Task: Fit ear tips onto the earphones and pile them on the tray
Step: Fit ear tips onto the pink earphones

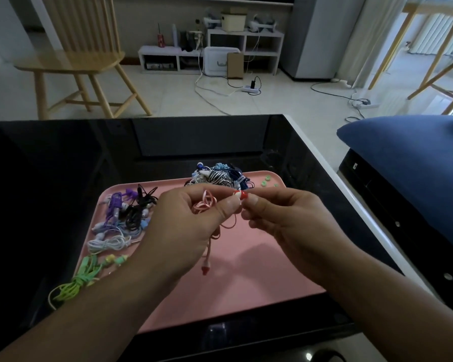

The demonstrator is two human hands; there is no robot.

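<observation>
Now mid-frame above pink tray (246,270): left hand (191,226) pinches pink earphone (236,195); right hand (280,218) pinches red ear tip (243,195) against it. Tip likely soft, light, slippery; best held by earbud body, cord limp.

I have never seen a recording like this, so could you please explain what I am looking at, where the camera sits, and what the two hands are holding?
There is no machine here: a person works with bare hands, and the single picture comes from a camera worn on their head, looking forward and down.

On a black table lies a pink tray. It carries bundles of wired earphones: a purple and black pile, a green pair hanging over the near left edge, and a mixed heap at the back. A few loose green ear tips lie at the far right corner.

The left hand holds a pink earphone with its cord dangling. The right hand pinches a red ear tip against the earbud.
</observation>
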